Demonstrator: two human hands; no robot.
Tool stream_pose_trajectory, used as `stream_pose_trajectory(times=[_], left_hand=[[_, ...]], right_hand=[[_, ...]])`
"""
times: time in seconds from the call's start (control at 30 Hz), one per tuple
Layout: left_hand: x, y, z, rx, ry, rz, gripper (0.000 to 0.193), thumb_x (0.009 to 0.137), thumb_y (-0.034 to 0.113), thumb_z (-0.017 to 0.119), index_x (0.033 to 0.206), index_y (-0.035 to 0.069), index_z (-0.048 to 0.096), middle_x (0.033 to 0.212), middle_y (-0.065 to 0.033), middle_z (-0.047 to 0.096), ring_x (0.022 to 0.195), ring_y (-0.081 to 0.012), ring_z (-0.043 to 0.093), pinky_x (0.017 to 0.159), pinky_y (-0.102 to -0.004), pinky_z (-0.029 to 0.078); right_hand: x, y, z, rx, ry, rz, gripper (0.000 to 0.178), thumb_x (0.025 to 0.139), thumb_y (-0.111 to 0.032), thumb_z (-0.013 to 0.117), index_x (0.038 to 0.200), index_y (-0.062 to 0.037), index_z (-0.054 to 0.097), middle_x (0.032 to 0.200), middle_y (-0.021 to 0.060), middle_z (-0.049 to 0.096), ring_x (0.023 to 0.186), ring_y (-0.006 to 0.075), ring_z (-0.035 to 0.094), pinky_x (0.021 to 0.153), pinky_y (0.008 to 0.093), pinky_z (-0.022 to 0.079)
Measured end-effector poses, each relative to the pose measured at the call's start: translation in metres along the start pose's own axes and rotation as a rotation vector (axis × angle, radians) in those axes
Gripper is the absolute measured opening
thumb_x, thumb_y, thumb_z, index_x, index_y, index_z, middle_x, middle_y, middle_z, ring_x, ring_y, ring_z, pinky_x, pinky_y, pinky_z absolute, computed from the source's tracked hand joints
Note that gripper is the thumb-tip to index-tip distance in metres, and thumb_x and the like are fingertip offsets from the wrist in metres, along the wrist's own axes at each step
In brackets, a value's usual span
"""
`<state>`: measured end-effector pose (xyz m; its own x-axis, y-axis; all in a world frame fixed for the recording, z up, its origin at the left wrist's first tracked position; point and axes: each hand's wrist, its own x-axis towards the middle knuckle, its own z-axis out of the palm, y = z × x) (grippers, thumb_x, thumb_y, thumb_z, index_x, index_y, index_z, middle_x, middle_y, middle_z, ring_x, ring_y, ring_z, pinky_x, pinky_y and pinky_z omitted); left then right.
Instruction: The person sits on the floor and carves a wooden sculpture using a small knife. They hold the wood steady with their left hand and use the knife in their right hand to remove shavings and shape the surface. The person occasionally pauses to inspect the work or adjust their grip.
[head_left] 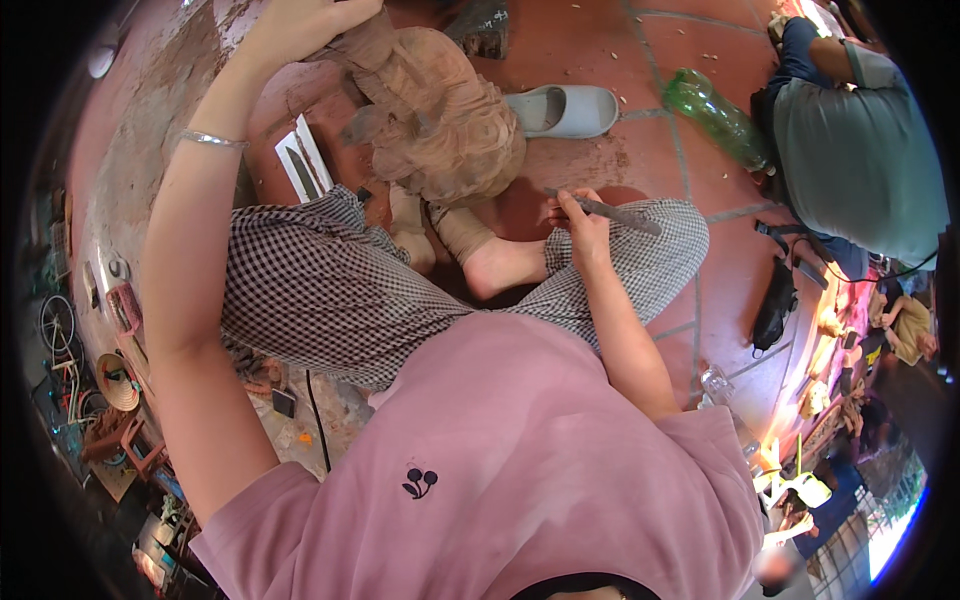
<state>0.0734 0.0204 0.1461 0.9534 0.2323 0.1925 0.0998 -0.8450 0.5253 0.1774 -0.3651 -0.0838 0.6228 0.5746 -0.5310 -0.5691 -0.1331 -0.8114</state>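
Note:
My left hand point(300, 28) grips the top of a pale wooden carving point(440, 110) that stands on the red tiled floor between my feet. A silver bangle point(212, 140) circles that wrist. My right hand point(578, 222) rests on my knee and holds a long grey metal file point(612, 212) that points to the right. My checked trousers point(320, 290) and bare foot point(505, 266) lie under the carving. Wood chips dot the floor around it.
A grey slipper point(565, 110) and a green plastic bottle point(715, 115) lie on the tiles beyond the carving. A flat white tool case point(303, 165) lies at its left. Another person in a grey-green shirt point(860, 165) sits at the right, with a black bag point(775, 305) nearby.

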Motion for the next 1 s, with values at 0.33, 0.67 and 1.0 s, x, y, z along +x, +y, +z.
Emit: stream_pose_trajectory(times=[0.33,0.67,1.0], left_hand=[[-0.009,0.02,0.004,0.041,0.025,-0.015,0.024,0.078,0.019,0.064,0.093,0.001,0.072,0.1,-0.0146,0.072,0.096,-0.0318,0.068,0.085,-0.0399,0.053],[-0.01,0.009,0.014,0.032,0.068,0.105,0.021,0.083,0.019,0.064,0.093,0.002,0.07,0.096,-0.0144,0.071,0.092,-0.033,0.066,0.084,-0.0418,0.052],[-0.01,0.017,0.012,0.007,0.046,0.08,0.018,0.083,0.017,0.065,0.092,0.002,0.07,0.096,-0.0141,0.07,0.094,-0.0322,0.066,0.085,-0.042,0.051]], right_hand=[[0.001,0.01,0.003,-0.032,-0.024,0.018,0.016,0.093,-0.014,0.068,0.094,-0.0027,0.057,0.086,0.0113,0.07,0.072,0.0158,0.066,0.063,0.0278,0.054],[0.01,0.022,0.004,-0.081,-0.031,0.037,0.015,0.098,-0.017,0.061,0.095,-0.0028,0.057,0.087,0.0114,0.07,0.071,0.0159,0.065,0.062,0.0274,0.053],[0.032,0.039,-0.002,-0.205,0.008,0.058,0.019,0.101,-0.018,0.054,0.094,-0.001,0.059,0.084,0.0108,0.069,0.066,0.0154,0.064,0.058,0.0283,0.051]])
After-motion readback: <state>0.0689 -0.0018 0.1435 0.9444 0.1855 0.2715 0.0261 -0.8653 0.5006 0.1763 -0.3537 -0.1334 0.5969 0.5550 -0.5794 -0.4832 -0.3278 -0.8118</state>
